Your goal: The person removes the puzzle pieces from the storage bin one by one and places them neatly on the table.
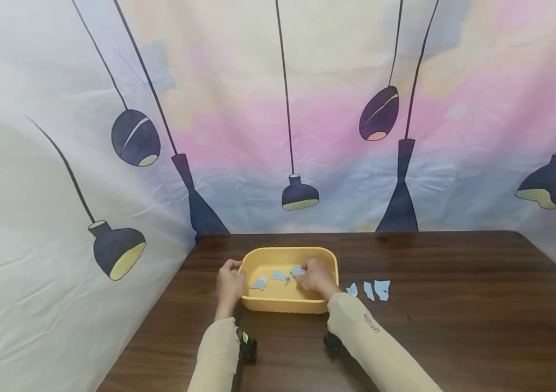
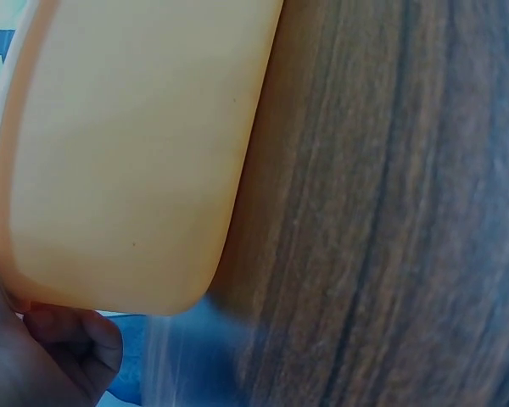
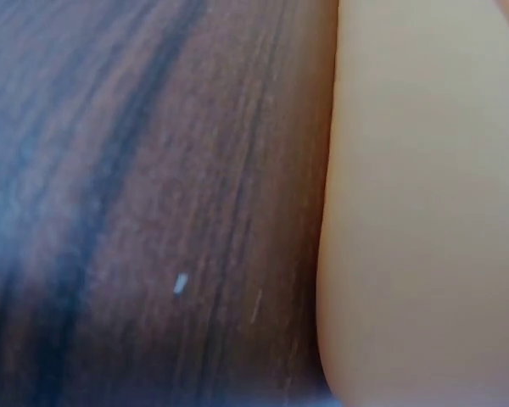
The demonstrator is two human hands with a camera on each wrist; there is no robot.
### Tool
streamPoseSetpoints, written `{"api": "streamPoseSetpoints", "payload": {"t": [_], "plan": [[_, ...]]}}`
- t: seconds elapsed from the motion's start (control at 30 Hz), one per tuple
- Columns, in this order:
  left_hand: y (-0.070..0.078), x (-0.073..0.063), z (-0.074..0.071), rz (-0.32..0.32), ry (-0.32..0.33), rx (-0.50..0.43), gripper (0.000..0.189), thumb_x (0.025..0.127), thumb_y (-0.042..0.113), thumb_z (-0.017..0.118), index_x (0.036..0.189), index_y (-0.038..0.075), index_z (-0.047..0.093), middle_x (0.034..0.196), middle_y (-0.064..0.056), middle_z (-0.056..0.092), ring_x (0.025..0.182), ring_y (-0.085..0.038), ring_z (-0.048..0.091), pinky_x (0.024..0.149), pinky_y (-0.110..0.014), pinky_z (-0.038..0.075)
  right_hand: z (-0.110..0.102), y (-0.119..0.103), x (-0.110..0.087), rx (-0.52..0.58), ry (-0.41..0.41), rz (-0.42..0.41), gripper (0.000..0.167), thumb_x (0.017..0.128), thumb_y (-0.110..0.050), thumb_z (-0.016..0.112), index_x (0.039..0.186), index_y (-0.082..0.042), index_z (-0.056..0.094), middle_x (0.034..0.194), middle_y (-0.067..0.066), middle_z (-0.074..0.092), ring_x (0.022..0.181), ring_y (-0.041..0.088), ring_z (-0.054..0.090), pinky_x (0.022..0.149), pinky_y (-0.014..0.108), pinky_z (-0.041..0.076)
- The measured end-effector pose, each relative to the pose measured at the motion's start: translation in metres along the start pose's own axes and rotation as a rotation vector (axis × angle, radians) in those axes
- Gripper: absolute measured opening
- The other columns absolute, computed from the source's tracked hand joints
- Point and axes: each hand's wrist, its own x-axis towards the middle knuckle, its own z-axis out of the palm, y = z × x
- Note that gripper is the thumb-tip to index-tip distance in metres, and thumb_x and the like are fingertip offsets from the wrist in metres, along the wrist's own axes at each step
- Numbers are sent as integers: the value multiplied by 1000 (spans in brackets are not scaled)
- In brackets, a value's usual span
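A yellow plastic basin stands on the table. My left hand grips its left rim, and in the left wrist view the curled fingers of that hand press against the end of the basin. Inside the basin, my right hand pinches a torn light-blue paper piece, partly covered by the fingertips. Two more torn pieces lie on the basin floor, one paper piece at the left and another paper piece near the middle. The right wrist view shows the basin's outer wall but not the hand.
Right of the basin, three torn blue paper scraps lie in a row on the dark wooden table. A tiny white speck lies beside the basin. Behind the table hangs a cloth backdrop printed with lamps.
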Motion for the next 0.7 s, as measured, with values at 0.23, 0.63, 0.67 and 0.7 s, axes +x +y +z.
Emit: {"api": "streamPoseSetpoints", "payload": {"t": [0.23, 0.63, 0.67, 0.7], "plan": [[0, 1, -1, 0, 18, -1, 27, 85, 11, 58, 110, 9, 69, 61, 3, 50, 60, -16, 47, 55, -29, 34, -2, -4, 2, 73, 96, -78, 29, 85, -15, 69, 108, 2, 70, 91, 16, 71, 59, 11, 49, 61, 28, 43], [-2, 4, 2, -6, 22, -27, 27, 84, 11, 57, 108, 10, 70, 55, 5, 46, 54, -14, 46, 52, -28, 34, -42, 5, -19, 142, 257, -190, 42, 85, -13, 68, 123, 1, 61, 107, 16, 60, 100, 31, 58, 85, 44, 50], [-3, 4, 2, -9, 22, -27, 28, 84, 11, 57, 108, 10, 70, 55, 5, 46, 54, -14, 46, 52, -28, 34, -45, 8, -20, 141, 265, -187, 42, 85, -13, 68, 124, 1, 61, 107, 16, 60, 99, 30, 58, 86, 44, 50], [-4, 4, 1, -10, 24, -30, 28, 83, 11, 57, 108, 9, 69, 55, 5, 46, 54, -14, 45, 52, -28, 34, -49, 11, -21, 139, 270, -184, 43, 85, -13, 67, 125, 1, 61, 107, 17, 60, 99, 31, 58, 86, 44, 50]]}}
